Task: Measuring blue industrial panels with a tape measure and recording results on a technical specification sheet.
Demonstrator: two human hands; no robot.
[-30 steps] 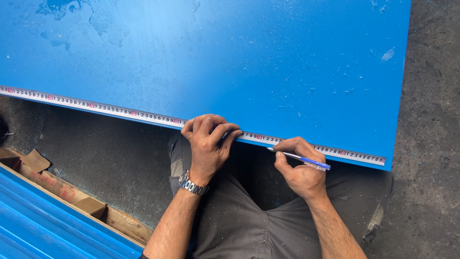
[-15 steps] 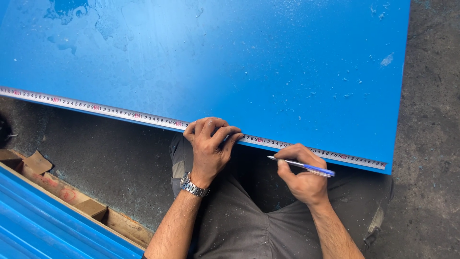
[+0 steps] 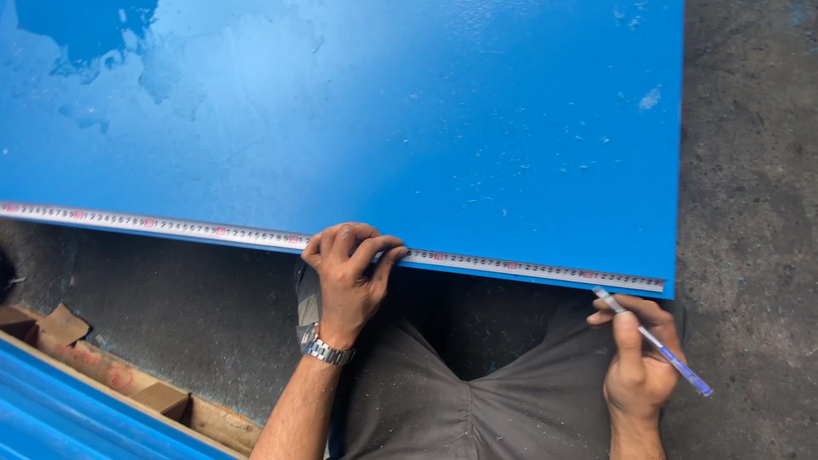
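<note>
Both hands busy: left hand [image 3: 348, 271] pins tape measure [image 3: 511, 265]; right hand [image 3: 637, 362], grip on pen [image 3: 654, 342], shifted right.

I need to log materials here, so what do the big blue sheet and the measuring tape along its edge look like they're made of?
The large flat blue sheet looks like painted or coated metal, possibly plastic: smooth, faintly glossy, thin-edged, with scuffs and flecks. The long white measuring tape looks like a thin flexible steel or fibre strip, lying flat, pressed down by the left hand.
</note>
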